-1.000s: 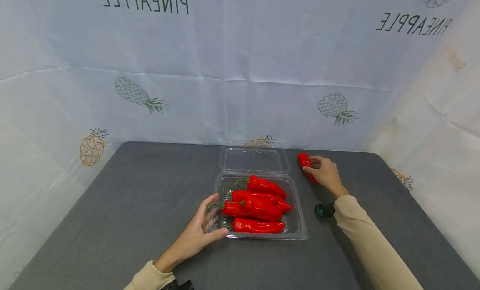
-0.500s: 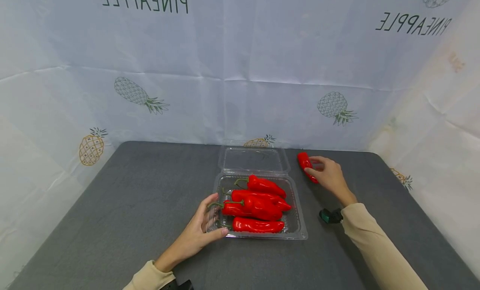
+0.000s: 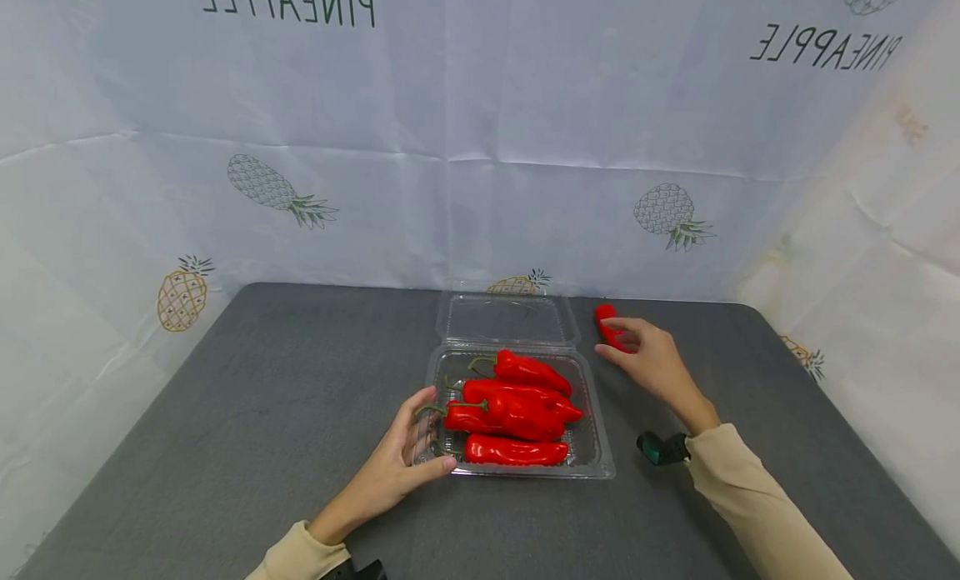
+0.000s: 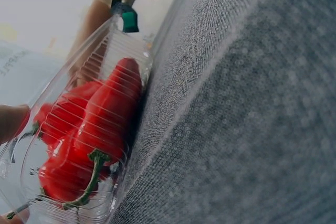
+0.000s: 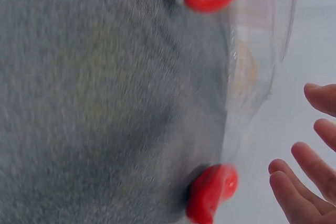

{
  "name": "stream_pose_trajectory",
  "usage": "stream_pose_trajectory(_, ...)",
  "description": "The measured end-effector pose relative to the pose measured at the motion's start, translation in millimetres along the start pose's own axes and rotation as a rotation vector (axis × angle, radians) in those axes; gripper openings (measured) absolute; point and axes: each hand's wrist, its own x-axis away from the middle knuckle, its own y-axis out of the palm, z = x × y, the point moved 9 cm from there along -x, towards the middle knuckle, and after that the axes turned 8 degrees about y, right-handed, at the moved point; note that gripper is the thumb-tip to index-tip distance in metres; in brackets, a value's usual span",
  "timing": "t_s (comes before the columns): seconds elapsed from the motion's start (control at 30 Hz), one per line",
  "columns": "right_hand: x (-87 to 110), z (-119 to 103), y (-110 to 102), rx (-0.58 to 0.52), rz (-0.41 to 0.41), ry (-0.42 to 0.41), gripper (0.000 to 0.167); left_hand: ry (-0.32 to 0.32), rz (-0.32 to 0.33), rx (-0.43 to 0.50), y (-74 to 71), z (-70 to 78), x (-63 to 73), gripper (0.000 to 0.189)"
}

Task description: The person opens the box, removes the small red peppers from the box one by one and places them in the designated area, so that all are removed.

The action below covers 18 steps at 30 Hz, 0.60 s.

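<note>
Beige sleeves [image 3: 300, 551] nearest cam, w/ a black unit [image 3: 356, 570] at L wrist. L hand [image 3: 393, 463] next: fingers curved round L end of clear plastic box [image 3: 598, 462], thumb on near rim, so it's holding the box. Box sits on dark grey counter [image 3: 300, 413]. Inside: several red peppers [image 3: 517, 452], laid crosswise & partly stacked, green stems mostly to L, tips to R. L wrist view shows same thru the ribbed side wall. R of box, black/green unit [image 3: 662, 448] below R wrist. R hand [image 3: 648, 359] further out, beyond box's R side: fingers wide & loosely bent, holding nothing, thumb apart from the rest. Loose red pepper [image 3: 607, 320] on counter just past those fingers, R of the lid, lying at a slant; hand hides its near end in head view, R wrist view shows a gap btwn it & fingers. Clear lid [image 3: 510, 320] is folded back on box's far side, near counter's back edge. White-ish sheet [image 3: 450, 205] behind, w/ pineapple prints & mirrored "PINEAPPLE" text.
</note>
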Motion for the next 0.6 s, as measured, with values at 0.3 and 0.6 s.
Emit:
stream_pose_trajectory(0.3,13.5,-20,4,-0.022,-0.024,-0.06,0.047,-0.002,0.002,-0.004,0.1,0.5,0.1,0.087)
stream_pose_trajectory(0.6,22.5,-32,8,-0.005,-0.022,-0.102,0.046,-0.01,0.003,-0.01,0.1,0.7,0.4,0.087)
